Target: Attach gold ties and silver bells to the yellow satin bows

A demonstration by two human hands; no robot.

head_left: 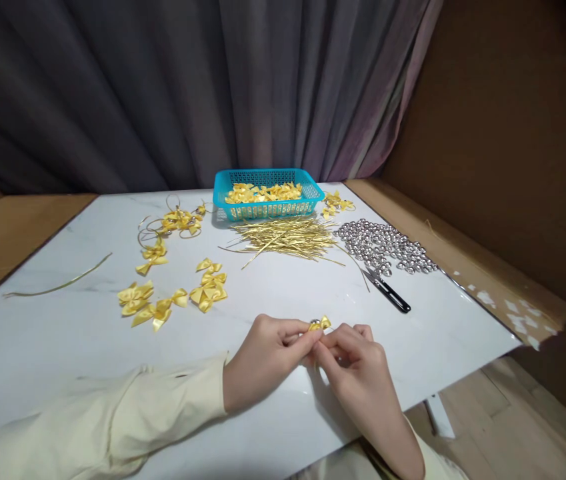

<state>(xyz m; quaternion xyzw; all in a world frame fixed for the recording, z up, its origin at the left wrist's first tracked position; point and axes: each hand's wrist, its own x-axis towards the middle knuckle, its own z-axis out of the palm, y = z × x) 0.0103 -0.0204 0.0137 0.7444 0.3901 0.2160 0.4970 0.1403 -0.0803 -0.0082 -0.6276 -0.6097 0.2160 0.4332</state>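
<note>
Close to the table's front edge, my left hand (275, 350) pinches a small yellow ribbon bow (323, 323) between thumb and forefinger. A round silver bead (315, 322) shows at the bow's left side. My right hand (360, 367) is closed too, its thumb and forefinger pressed together at the bow's lower edge, and the fingertips of both hands meet there. A thin strand shows faintly by the right fingers; its course is mostly hidden. Left of my hands lie several loose yellow bows (157, 310) on the white marbled table (87, 353).
A blue basket (269, 212) of yellow bows stands at the back. Before it lies a pile of gold ties (287, 240). Silver beads (383, 243) and black thread snips (390, 293) lie right; bows with ties (180, 221) and one loose tie (63, 285) lie left.
</note>
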